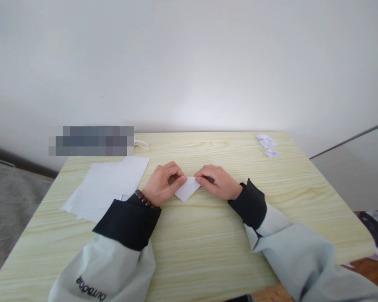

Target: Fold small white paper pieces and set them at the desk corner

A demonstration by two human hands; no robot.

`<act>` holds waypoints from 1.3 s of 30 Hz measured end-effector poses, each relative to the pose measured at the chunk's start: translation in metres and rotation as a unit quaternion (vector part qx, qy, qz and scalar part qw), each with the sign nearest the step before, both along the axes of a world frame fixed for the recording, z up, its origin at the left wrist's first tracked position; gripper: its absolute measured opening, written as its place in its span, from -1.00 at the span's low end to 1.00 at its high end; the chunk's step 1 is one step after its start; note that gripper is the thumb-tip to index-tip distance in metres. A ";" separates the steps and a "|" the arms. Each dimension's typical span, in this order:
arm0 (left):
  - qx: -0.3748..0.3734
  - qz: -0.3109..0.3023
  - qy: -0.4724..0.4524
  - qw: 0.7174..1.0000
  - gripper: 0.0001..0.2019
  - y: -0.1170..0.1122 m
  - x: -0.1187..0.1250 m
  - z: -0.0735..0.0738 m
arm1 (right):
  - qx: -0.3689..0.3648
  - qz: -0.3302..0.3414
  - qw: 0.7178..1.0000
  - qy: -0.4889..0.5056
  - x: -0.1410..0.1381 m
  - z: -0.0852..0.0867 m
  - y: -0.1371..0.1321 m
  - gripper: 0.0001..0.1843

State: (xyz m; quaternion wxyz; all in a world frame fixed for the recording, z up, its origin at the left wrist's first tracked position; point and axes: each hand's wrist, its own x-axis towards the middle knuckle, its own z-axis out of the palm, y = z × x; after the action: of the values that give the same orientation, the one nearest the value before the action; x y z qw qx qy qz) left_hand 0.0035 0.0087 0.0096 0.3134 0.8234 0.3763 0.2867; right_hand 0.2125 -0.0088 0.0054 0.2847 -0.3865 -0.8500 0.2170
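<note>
So your light wood table (208,251) has loose white sheets (103,184) on its left, a small folded paper (186,191) mid-table, and three little folded pieces (269,144) in the far right corner.

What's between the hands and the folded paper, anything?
Nothing visible. The left hand and right hand both pinch the folded paper on the table; the sheet stack lies to its left, apart.

Head-worn view, forward and down, close over the table (208,235).
</note>
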 end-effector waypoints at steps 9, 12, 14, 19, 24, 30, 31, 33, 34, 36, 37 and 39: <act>-0.019 0.003 -0.015 1.000 -0.71 0.000 0.001 0.003 | -0.020 0.026 0.999 0.025 0.003 0.000 0.003 -0.79; -0.017 -0.009 -0.021 1.000 -0.71 0.001 -0.001 0.003 | -0.053 0.040 0.997 0.045 0.004 0.003 0.002 -0.77; -0.006 -0.021 -0.017 1.000 -0.72 0.002 -0.002 0.001 | -0.053 0.038 0.997 0.038 0.003 0.003 0.001 -0.77; 0.005 -0.025 0.003 1.000 -0.73 0.002 -0.002 -0.001 | -0.008 -0.013 1.000 -0.020 -0.002 0.000 0.000 -0.79; -0.016 -0.026 -0.001 1.000 -0.70 0.002 -0.001 0.003 | -0.032 0.014 0.999 -0.003 -0.001 0.001 0.002 -0.80; -0.022 -0.028 -0.004 0.999 -0.69 0.003 -0.002 0.004 | -0.057 0.007 0.998 0.023 0.001 0.003 0.001 -0.79; -0.022 -0.029 -0.003 0.999 -0.69 0.003 -0.003 0.003 | -0.049 0.000 0.999 0.015 0.000 0.002 0.000 -0.79; -0.022 -0.036 0.006 0.999 -0.69 0.003 -0.003 0.003 | -0.030 -0.016 0.999 0.002 -0.001 0.001 0.000 -0.80; -0.023 -0.039 0.011 0.999 -0.69 0.003 -0.003 0.003 | -0.025 -0.019 0.999 0.000 -0.001 0.000 0.000 -0.80; -0.027 -0.048 0.021 0.998 -0.68 0.003 -0.004 0.004 | -0.027 -0.015 0.999 0.006 -0.001 0.000 0.001 -0.79; -0.027 -0.051 0.021 0.998 -0.68 0.003 -0.004 0.004 | -0.029 -0.012 0.999 0.009 -0.001 -0.001 0.001 -0.79; -0.026 -0.053 0.008 0.998 -0.72 0.002 -0.004 0.004 | -0.028 -0.009 1.000 0.011 0.000 -0.001 0.001 -0.79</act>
State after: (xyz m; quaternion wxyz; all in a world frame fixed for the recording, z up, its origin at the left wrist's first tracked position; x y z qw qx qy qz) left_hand -0.0007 0.0110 0.0141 0.3465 0.8360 0.3420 0.2532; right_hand 0.2124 -0.0077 0.0046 0.2852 -0.3996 -0.8369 0.2423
